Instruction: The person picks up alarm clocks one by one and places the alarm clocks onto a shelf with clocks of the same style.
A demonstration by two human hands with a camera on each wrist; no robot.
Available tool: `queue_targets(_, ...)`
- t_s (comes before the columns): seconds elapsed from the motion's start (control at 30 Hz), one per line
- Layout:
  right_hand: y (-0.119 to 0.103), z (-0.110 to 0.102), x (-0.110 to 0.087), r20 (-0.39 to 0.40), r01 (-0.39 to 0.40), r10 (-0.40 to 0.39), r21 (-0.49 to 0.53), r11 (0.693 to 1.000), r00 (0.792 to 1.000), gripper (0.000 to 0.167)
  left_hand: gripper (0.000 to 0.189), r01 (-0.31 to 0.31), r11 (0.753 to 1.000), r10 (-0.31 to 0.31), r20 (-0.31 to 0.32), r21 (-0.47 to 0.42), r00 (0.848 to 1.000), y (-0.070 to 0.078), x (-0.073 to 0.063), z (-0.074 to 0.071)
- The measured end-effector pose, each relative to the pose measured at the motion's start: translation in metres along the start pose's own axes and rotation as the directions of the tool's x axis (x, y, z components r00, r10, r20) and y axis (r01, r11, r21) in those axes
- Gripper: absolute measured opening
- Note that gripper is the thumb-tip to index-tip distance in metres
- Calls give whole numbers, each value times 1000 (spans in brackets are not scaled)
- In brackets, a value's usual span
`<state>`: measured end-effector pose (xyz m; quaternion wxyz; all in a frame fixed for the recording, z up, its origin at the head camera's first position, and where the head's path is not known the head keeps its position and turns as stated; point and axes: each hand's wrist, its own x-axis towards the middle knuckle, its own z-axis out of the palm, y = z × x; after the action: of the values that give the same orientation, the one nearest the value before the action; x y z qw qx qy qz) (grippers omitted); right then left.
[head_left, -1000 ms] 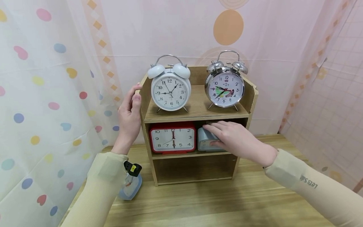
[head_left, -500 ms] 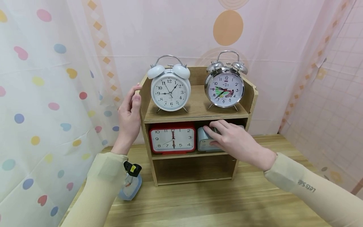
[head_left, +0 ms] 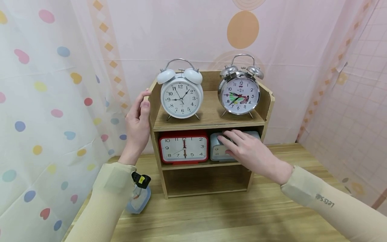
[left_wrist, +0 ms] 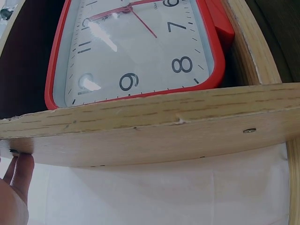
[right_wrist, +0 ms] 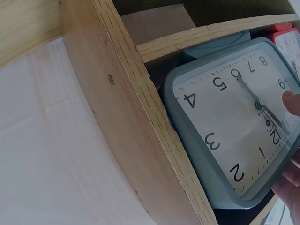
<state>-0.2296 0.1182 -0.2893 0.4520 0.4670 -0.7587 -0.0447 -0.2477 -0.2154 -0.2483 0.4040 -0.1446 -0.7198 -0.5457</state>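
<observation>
My left hand (head_left: 138, 124) rests against the left outer side of a small wooden shelf (head_left: 208, 126), with its fingers fairly straight at the upper edge. On the middle tier my right hand (head_left: 251, 151) holds a blue-grey rectangular alarm clock (head_left: 218, 148), thumb at the front and fingers over the top. In the right wrist view, this clock's face (right_wrist: 225, 136) sits beside the shelf's right side panel. Left of it on that tier stands a red rectangular alarm clock (head_left: 184, 148). My right hand covers much of the blue-grey clock in the head view.
On the top tier stand a white twin-bell alarm clock (head_left: 182, 97) and a silver twin-bell one (head_left: 239, 95). A light-blue clock (head_left: 139, 201) lies on the wooden table (head_left: 223, 222), partly behind my left sleeve. Patterned curtains (head_left: 193, 30) surround the table.
My right hand's fingers have shifted on the blue-grey clock, and more of its top and face shows. My left hand has stayed at the shelf's side.
</observation>
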Motion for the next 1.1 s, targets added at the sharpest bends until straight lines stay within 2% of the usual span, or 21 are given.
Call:
queue_targets(0.83, -3, 7, -2, 29, -23, 25, -60, 998, 999, 52, 35, 5, 1000, -4, 5, -28, 1000, 0, 0, 0)
queue_targets(1.1, -3, 11, -3, 42, -42, 46, -76, 996, 998, 59, 35, 11, 1000, -11, 5, -25, 1000, -1, 1, 0)
